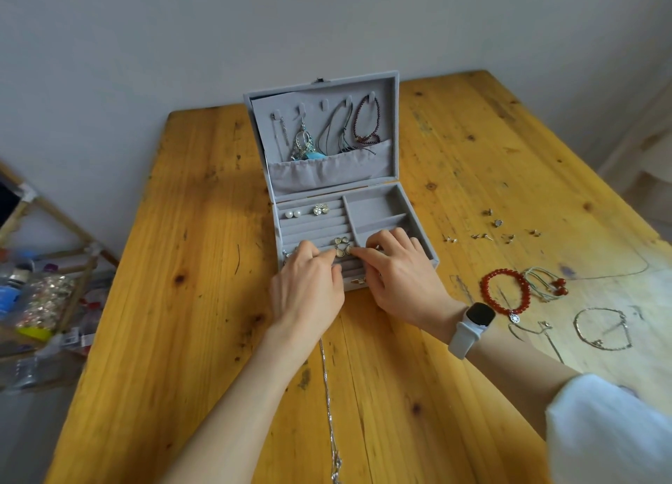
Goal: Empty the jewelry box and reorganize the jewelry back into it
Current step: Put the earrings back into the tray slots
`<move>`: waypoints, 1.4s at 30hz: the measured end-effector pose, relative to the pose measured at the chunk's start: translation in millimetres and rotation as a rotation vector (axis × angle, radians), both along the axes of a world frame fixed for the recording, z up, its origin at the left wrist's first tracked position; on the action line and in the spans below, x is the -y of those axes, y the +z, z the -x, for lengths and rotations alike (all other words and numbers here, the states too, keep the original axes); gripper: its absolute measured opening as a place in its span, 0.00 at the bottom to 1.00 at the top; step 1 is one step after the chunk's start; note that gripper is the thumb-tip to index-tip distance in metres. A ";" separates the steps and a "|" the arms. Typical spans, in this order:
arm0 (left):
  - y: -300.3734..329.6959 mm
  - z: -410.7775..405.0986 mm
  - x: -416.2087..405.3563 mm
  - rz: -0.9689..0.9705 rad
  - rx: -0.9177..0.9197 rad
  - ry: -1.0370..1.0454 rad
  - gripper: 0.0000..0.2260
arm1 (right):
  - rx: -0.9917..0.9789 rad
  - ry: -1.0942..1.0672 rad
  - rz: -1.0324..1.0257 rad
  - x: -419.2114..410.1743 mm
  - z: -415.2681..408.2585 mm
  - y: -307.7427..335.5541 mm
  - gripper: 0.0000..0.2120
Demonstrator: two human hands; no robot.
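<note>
Head view: open jewelry box [418, 225], lid upright, hinge away from both hands [349, 283].

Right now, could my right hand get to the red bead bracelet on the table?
Probably yes. The red bead bracelet lies in the open on the table, just to the right of the right hand, with nothing between them. The hand would first have to let go of the earrings.

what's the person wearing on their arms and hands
The left hand and its forearm are bare, with no sleeve, ring or band showing. The right hand has a smartwatch with a dark rounded-square face on a white strap at the wrist, and a white sleeve further up the arm.
</note>
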State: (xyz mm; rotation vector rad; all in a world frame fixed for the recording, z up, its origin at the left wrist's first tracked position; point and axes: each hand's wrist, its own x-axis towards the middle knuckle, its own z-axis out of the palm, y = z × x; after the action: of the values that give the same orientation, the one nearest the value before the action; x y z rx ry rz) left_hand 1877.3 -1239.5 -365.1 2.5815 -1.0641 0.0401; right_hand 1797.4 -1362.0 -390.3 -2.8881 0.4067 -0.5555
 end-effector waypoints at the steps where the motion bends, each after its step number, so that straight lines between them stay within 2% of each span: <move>1: 0.1 0.6 -0.4 0.004 0.002 -0.005 0.17 | 0.002 0.002 0.000 0.2 0.7 -0.2 0.18; 8: -3.1 18.1 14.6 0.149 0.119 -0.076 0.12 | 0.091 -0.012 -0.030 9.3 30.5 3.9 0.16; 12: -5.6 40.4 40.1 0.183 0.166 -0.162 0.13 | 0.158 -0.143 -0.046 36.7 59.5 4.6 0.12; 15: -11.4 51.7 56.6 0.142 0.169 -0.222 0.15 | 0.092 -0.318 -0.079 65.4 69.2 1.6 0.10; 18: -19.6 55.9 62.6 0.109 0.160 -0.257 0.15 | -0.021 -0.426 -0.137 87.4 64.9 -1.9 0.12; 23: -26.5 57.3 56.5 0.096 0.200 -0.238 0.16 | -0.067 -0.378 -0.141 94.6 49.6 -4.8 0.11; 28: -23.8 58.9 54.7 0.094 0.161 -0.244 0.16 | -0.062 -0.327 -0.124 94.1 45.0 -5.8 0.09; 30: -21.7 59.9 52.0 0.131 0.132 -0.239 0.16 | -0.046 -0.310 -0.134 93.0 45.0 -3.7 0.09; 32: -18.2 59.6 45.4 0.222 0.083 -0.219 0.18 | 0.053 -0.303 -0.239 85.0 46.5 5.4 0.08; 35: -10.3 57.1 26.4 0.456 -0.149 -0.184 0.13 | 0.203 -0.210 -0.476 52.5 50.1 24.2 0.05; 37: -5.1 54.7 10.3 0.558 -0.315 -0.176 0.11 | 0.204 -0.122 -0.576 22.6 51.9 31.3 0.03; 42: -3.6 41.1 -24.5 0.652 -0.459 -0.156 0.14 | 0.144 -0.072 -0.769 -19.3 43.1 27.1 0.04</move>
State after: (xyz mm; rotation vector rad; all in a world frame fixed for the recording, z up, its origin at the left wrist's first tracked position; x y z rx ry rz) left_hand 1836.1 -1215.0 -368.7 1.8020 -0.8833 -0.2013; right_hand 1754.3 -1342.7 -363.2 -2.0933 0.5543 -0.4758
